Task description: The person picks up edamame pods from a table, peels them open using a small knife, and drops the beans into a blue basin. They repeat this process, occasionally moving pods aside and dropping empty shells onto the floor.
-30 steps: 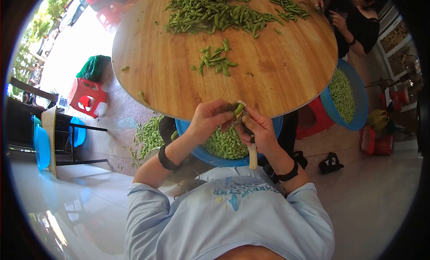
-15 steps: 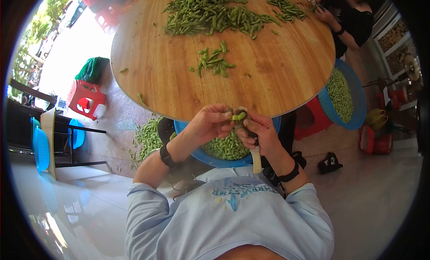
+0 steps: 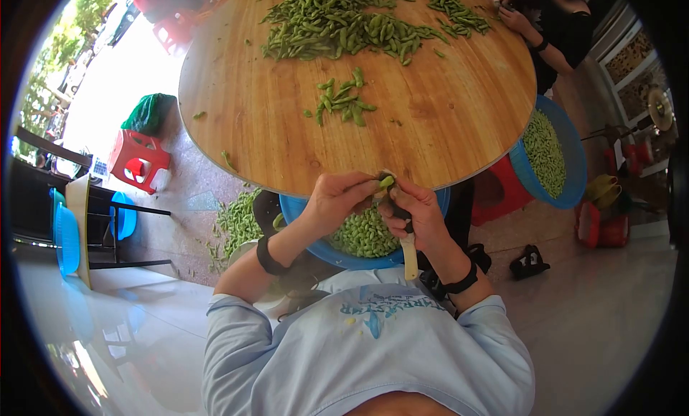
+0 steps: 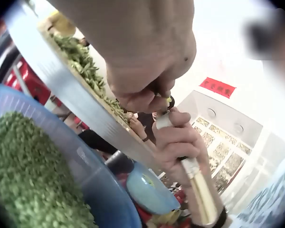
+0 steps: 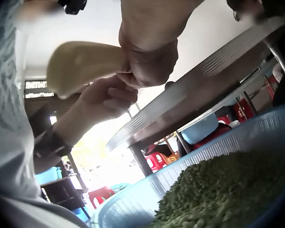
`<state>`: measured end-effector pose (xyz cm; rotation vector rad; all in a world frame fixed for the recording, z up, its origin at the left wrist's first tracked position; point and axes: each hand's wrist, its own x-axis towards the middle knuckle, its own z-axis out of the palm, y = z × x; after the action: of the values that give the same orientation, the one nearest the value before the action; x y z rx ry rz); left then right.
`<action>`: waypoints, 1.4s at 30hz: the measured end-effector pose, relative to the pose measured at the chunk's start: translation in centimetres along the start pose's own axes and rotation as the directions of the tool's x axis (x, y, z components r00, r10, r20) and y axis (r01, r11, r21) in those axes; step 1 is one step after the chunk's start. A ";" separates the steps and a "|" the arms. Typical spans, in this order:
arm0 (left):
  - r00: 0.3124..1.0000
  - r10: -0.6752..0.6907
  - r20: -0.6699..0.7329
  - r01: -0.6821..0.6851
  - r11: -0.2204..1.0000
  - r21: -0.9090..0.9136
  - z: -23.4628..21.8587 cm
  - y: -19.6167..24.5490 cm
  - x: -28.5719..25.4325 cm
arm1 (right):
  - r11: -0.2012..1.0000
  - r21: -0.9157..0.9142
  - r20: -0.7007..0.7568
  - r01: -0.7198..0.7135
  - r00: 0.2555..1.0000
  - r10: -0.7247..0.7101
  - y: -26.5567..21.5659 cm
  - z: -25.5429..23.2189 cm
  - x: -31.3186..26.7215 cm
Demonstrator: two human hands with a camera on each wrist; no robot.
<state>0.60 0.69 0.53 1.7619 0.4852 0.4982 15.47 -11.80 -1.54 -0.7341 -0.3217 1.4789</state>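
Observation:
My left hand pinches a green soybean pod between thumb and fingertips, just past the near edge of the round table. Right against it, my right hand grips a tool with a cream handle. The handle points down toward my body, and the tool's other end is hidden in the fingers; I cannot tell its kind. Both hands are above a blue basin heaped with small green beans. In the left wrist view, the left hand hides most of the pod.
A small cluster of pods lies on the table, with a large heap farther back. Another person works at the far right edge. A second blue basin stands at right. Pale green pieces cover the floor at left.
The pod has turned between the fingers, and my left hand has shifted slightly. My right hand keeps its grip on the tool. The other person's hands have moved at the table edge.

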 end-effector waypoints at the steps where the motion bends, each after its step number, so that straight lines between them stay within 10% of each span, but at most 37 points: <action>1: 0.977 -0.207 0.045 0.212 0.958 -0.195 -0.1 0.1 0.1 | 1.000 -0.001 0.001 -0.002 1.000 0.002 0.1 0.0 0.0; 3: 0.910 -0.394 0.131 0.413 0.832 -0.371 0.1 0.1 0.0 | 0.907 -0.365 0.049 0.211 0.977 -0.207 0.3 -0.1 0.0; 7: 0.986 -0.167 0.029 0.169 0.983 -0.077 1.2 0.2 -0.6 | 0.746 -0.632 -0.047 0.210 0.950 -0.307 0.8 0.1 0.0; 9: 0.999 0.034 -0.012 -0.031 0.985 0.171 1.8 0.6 -1.0 | 0.295 -0.864 0.160 0.409 0.777 -0.609 1.0 -0.1 0.7; 11: 0.975 0.217 -0.051 -0.195 0.940 0.279 2.1 1.0 -1.1 | 0.190 -0.893 0.219 0.408 0.763 -0.608 0.7 0.0 0.6; 16: 0.981 0.193 -0.001 -0.181 0.922 0.343 2.2 1.7 -1.6 | 0.050 -0.905 0.303 0.422 0.723 -0.620 0.0 1.4 0.1; 18: 0.987 0.161 0.012 -0.156 0.929 0.337 2.5 1.8 -1.7 | -0.178 -0.841 0.500 0.511 0.607 -0.618 0.5 0.4 0.5; 24: 0.998 0.063 -0.005 -0.059 0.960 0.273 2.6 1.3 -2.1 | 0.016 -0.926 0.319 0.378 0.804 -0.502 0.4 0.3 -0.6; 27: 0.998 0.056 -0.018 -0.047 0.951 0.307 2.9 1.1 -1.7 | -0.114 -0.849 0.493 0.516 0.697 -0.520 0.4 0.8 -1.0; 42: 0.998 -0.028 0.050 0.012 0.954 0.299 4.7 -1.2 -1.9 | -0.087 -0.894 0.432 0.440 0.791 -0.433 0.3 -0.4 -2.4</action>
<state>1.68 -3.84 -1.82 2.0523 0.5620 0.3758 15.21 -14.25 -1.44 -1.5199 -1.5782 0.3315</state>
